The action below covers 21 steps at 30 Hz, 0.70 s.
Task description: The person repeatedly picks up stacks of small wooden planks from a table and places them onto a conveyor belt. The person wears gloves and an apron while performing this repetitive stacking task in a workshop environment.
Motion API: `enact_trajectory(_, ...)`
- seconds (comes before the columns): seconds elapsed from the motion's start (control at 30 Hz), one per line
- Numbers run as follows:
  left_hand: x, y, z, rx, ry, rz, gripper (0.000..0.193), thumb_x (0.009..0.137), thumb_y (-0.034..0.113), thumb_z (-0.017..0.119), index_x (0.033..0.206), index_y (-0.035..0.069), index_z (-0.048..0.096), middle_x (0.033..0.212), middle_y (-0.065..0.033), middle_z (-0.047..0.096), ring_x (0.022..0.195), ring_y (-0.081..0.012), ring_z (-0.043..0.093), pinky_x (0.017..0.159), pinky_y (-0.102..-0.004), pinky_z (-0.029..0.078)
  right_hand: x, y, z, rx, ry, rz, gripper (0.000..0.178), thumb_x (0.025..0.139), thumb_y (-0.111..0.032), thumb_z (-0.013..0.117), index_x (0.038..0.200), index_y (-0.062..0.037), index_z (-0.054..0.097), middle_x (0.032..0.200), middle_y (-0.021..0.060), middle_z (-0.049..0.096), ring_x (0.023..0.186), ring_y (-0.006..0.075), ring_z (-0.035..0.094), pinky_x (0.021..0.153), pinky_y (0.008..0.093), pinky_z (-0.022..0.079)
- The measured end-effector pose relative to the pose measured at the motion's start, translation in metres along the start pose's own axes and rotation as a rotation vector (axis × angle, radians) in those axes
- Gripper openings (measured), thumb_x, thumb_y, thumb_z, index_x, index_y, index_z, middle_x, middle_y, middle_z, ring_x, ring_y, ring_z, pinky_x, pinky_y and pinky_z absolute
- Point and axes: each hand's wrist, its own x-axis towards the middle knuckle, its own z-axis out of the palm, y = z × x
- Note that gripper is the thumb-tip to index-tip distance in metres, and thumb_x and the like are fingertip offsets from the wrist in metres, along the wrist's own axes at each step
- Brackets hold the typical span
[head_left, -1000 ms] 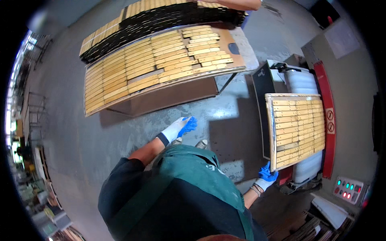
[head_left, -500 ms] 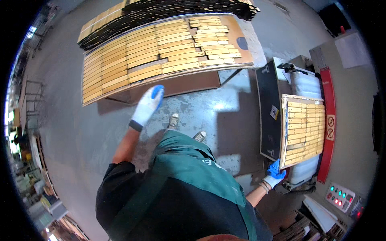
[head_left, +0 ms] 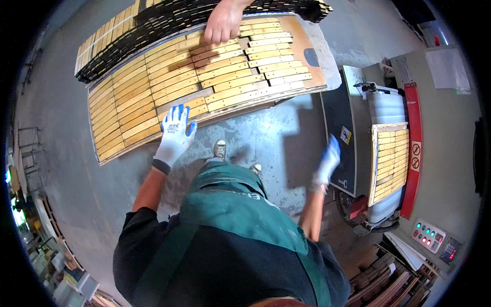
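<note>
My left hand (head_left: 175, 134), in a white glove with blue fingertips, has its fingers spread at the near edge of a board (head_left: 313, 78) covered in rows of light wooden slats (head_left: 176, 79). Its fingertips overlap the slats next to a gap in the front row; whether they touch cannot be told. My right hand (head_left: 328, 161), gloved alike, is smeared by motion beside the machine's dark side panel, and its fingers cannot be made out. Another person's bare hand (head_left: 225, 23) reaches over the slats from the far side, its grip hidden.
At right, a smaller framed board of slats (head_left: 391, 158) lies on the machine's roller (head_left: 386, 107), beside a red strip (head_left: 413, 148). A button panel (head_left: 427, 235) sits lower right. A dark-edged stack of slats (head_left: 169, 23) lies behind the large board. Wood pieces (head_left: 381, 281) stand below.
My right hand has left the framed board's corner and moved left and up. My left hand has lowered and spread at the large board's edge. Another person's hand has come in over the slats.
</note>
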Motion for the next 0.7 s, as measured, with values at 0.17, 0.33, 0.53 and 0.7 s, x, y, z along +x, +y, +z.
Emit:
enact_trajectory(0.17,-0.006,-0.002,0.014,0.018,-0.001,0.069,0.068,0.097,0.038,0.059,0.153,0.004,0.039,0.158,-0.0221,0.037,0.148,-0.0409,0.031,0.122,-0.0545,0.02,0.038,-0.065,0.176,-0.372,-0.241,-0.387,0.041,0.095,-0.023,0.067,0.131,-0.003,0.062,0.135,0.0183,0.061,0.127,0.0365,0.055,0.108,0.0454,0.042)
enact_trajectory(0.33,-0.009,0.001,0.006,-0.07,-0.004,0.063,0.071,0.094,0.036,0.063,0.15,-0.001,0.04,0.155,-0.0238,0.039,0.144,-0.0426,0.034,0.12,-0.0556,0.022,0.015,-0.118,0.247,-0.593,-0.457,-0.819,0.05,0.093,-0.036,0.065,0.136,-0.01,0.059,0.144,0.016,0.055,0.141,0.0418,0.04,0.117,0.0579,0.026)
enact_trajectory(0.53,-0.006,-0.001,-0.002,-0.168,-0.003,0.063,0.066,0.096,0.032,0.062,0.149,-0.002,0.042,0.152,-0.0257,0.042,0.143,-0.0437,0.035,0.12,-0.056,0.021,0.014,-0.118,0.25,-0.806,-0.523,-0.881,0.052,0.095,-0.04,0.062,0.138,-0.0108,0.058,0.144,0.0114,0.056,0.139,0.0408,0.043,0.118,0.0642,0.02)
enact_trajectory(0.7,-0.006,0.0,-0.007,-0.196,0.012,0.014,0.063,0.095,0.029,0.062,0.148,0.0,0.043,0.15,-0.025,0.043,0.144,-0.0435,0.034,0.121,-0.0556,0.021,0.034,-0.108,0.245,-0.754,-0.57,-0.905,0.048,0.097,-0.037,0.06,0.136,-0.0087,0.06,0.144,0.0116,0.057,0.137,0.0377,0.046,0.116,0.0598,0.025)
